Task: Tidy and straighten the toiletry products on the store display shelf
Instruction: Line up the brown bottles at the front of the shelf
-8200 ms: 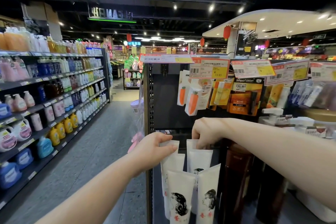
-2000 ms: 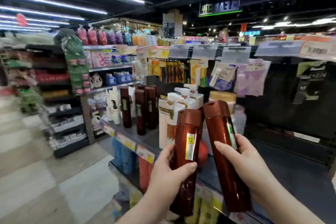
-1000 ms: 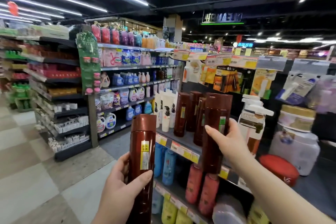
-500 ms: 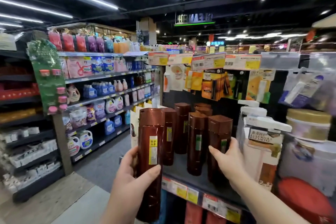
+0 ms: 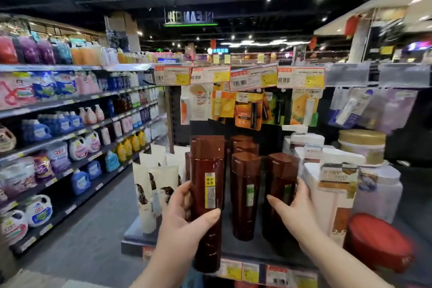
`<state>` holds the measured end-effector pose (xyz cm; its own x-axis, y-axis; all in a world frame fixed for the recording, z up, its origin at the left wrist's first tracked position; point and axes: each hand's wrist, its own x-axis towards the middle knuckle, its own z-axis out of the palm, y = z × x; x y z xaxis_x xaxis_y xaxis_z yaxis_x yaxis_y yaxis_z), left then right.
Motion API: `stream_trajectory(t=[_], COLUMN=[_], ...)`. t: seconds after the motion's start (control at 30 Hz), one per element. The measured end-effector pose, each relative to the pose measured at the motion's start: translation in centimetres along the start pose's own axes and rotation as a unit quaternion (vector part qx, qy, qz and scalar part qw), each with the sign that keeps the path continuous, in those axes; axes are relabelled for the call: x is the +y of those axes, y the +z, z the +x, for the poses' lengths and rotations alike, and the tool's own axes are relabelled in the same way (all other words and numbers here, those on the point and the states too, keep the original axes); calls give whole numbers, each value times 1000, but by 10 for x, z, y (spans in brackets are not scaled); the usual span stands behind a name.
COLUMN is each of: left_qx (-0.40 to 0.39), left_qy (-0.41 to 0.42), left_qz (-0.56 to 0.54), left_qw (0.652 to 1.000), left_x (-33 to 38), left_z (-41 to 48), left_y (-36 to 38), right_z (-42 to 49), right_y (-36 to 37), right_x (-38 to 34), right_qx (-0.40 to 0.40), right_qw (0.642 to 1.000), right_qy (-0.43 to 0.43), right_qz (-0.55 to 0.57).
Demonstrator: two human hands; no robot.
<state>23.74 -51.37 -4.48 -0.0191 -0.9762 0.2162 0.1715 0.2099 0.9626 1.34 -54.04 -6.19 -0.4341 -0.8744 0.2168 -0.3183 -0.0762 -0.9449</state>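
The step in hand looks like seating the held brown bottle [image 5: 207,166] back into the front row of the shelf [image 5: 245,250]. To do it well, the bottle should be lifted clear of the shelf's front edge, since its base now hangs below that edge and in front of the price strip [image 5: 233,269]. It should then go down upright in the open spot at the front edge, between the white tubes [image 5: 163,184] near the shelf's left front corner and the middle brown bottle [image 5: 245,194]. Its yellow label already faces out, so it probably needs no turning, only lining up with its neighbours. A careless push could knock over the soft tubes.

The left hand [image 5: 184,215] has its grip clamped round the held bottle's lower half, thumb across the front under the label and fingers behind. The right hand [image 5: 294,208] has its grip on the front-right brown bottle [image 5: 279,177], which stands on the shelf just beside a white pump bottle [image 5: 327,194]. The thumb lies on its front face and the fingers curl round its right side, seemingly steadying it.
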Motion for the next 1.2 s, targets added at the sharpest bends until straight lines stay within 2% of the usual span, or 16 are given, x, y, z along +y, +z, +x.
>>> stream_trajectory(t=[0.2,0.3,0.4,0.47,0.53,0.63,0.73,0.8,0.83,0.9,0.97,1.0,1.1,1.13,1.2], left_qx=[-68,-87,-106,-119,-130,-137,-142,-153,-143,-71,-16,-19,-98,-133,-191], left_qy=[3,10,24,42,59,77,76,92,119,198,258,259,148,112,65], left_qz=[13,7,5,6,9,17,42,118,169,271,379,448,637,660,665], left_qw=[998,996,994,992,990,987,986,977,968,939,889,856,750,731,719], left_x=[5,10,14,18,22,28,37,50,57,73,89,96,105,105,100], left_z=[12,14,15,15,15,16,21,28,33,47,66,77,107,114,122], left_y=[-4,-2,2,6,10,15,14,9,5,-8,-19,-23,-25,-23,-16], right_z=[-17,-30,-37,-36,-35,-27,-15,-8,-6,-2,0,1,4,6,6], right_y=[0,-6,-12,-12,-8,4,10,9,8,6,7,8,10,11,11], right_x=[-14,-27,-60,-95,-131,-165,-181,-186,-187,-189,-191,-191,-189,-187,-184], right_qx=[39,60,84,52,-21,-121,-143,-147,-152,-161,-170,-178,-208,-215,-222], right_qw=[994,981,964,962,964,956,947,952,954,955,950,947,942,939,934], right_qy=[-82,-152,-235,-262,-261,-245,-256,-248,-241,-235,-245,-248,-238,-238,-242], right_qz=[-63,-102,-89,-59,-52,-107,-133,-105,-89,-83,-97,-101,-114,-125,-143])
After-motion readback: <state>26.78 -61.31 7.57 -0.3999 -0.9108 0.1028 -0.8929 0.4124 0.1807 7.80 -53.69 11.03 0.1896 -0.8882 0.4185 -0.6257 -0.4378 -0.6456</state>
